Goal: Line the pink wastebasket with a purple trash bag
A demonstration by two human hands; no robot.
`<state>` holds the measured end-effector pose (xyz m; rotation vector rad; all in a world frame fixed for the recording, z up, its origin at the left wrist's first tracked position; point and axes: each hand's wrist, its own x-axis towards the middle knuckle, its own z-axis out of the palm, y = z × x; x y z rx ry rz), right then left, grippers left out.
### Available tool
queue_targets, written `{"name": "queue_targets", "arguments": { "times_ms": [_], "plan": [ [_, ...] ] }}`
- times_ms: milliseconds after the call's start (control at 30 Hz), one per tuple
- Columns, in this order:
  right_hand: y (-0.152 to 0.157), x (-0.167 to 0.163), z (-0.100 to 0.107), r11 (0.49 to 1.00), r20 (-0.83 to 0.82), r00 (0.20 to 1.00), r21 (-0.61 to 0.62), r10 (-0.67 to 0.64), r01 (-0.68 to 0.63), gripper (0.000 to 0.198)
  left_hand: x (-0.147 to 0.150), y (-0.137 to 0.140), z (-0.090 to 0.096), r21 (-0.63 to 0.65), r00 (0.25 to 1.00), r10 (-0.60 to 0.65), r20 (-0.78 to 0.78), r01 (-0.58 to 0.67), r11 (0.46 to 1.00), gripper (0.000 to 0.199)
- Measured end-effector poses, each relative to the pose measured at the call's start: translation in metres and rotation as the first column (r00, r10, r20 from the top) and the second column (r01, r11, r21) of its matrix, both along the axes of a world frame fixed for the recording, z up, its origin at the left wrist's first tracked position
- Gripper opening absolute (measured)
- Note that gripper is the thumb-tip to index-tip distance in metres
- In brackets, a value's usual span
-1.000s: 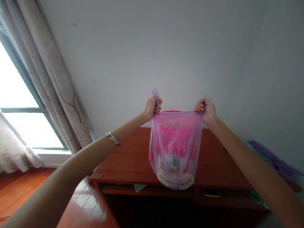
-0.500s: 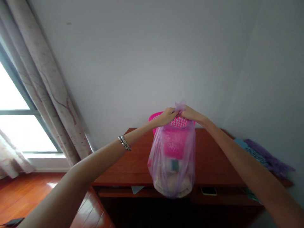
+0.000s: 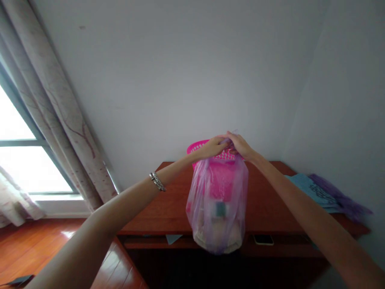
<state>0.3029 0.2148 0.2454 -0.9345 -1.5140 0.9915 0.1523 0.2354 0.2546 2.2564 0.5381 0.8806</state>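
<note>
A translucent purple plastic bag (image 3: 217, 200) hangs in front of the desk's front edge, with several things inside that show only dimly, among them something beige at the bottom and a small green patch. My left hand (image 3: 213, 147) is closed on the gathered top of the bag. Right beside it, my right hand (image 3: 240, 145) grips the same gathered plastic, its fingers partly hidden behind the left ones. Behind the bag stands a bright pink mesh basket (image 3: 197, 147); its lower part shows only through the plastic, if at all.
The reddish-brown wooden desk (image 3: 171, 200) stands against a grey wall. At its right lie a light blue printed bag (image 3: 314, 190) and crumpled purple plastic (image 3: 341, 198). A phone (image 3: 264, 239) rests on the shelf under the desktop. Curtains (image 3: 60, 100) hang at the left window.
My right hand has shifted its grip on the bag's top, its fingers now turned further over toward the left hand. The bag has swung slightly left and down.
</note>
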Motion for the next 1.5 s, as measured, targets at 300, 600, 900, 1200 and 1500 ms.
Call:
{"name": "queue_targets", "arguments": {
  "times_ms": [300, 600, 900, 1200, 1500],
  "plan": [
    [-0.006, 0.008, -0.002, 0.960, -0.170, 0.953, -0.084, 0.252, -0.269, 0.043, -0.035, 0.005, 0.006, -0.682, 0.962, -0.255, 0.102, 0.254, 0.686, 0.024],
    [-0.014, 0.018, -0.003, 0.930, 0.554, 0.833, 0.313, -0.013, -0.194, 0.045, -0.035, 0.009, -0.001, -0.776, 0.982, -0.074, 0.174, 0.183, 0.603, 0.030],
    [-0.021, 0.012, -0.011, 0.869, 0.619, 0.752, 0.476, -0.225, -0.132, 0.039, -0.037, 0.010, -0.002, -0.814, 0.989, 0.028, 0.148, 0.105, 0.572, 0.026],
    [-0.026, 0.015, -0.009, 0.767, 0.773, 0.363, 0.609, -0.520, -0.200, 0.046, -0.036, 0.005, -0.002, -0.772, 0.976, 0.156, 0.151, 0.017, 0.636, 0.026],
    [-0.033, 0.019, -0.018, 0.680, 0.716, 0.231, 0.698, -0.658, -0.225, 0.041, -0.040, 0.000, -0.003, -0.739, 0.992, 0.095, 0.088, 0.001, 0.674, 0.029]
  ]
}}
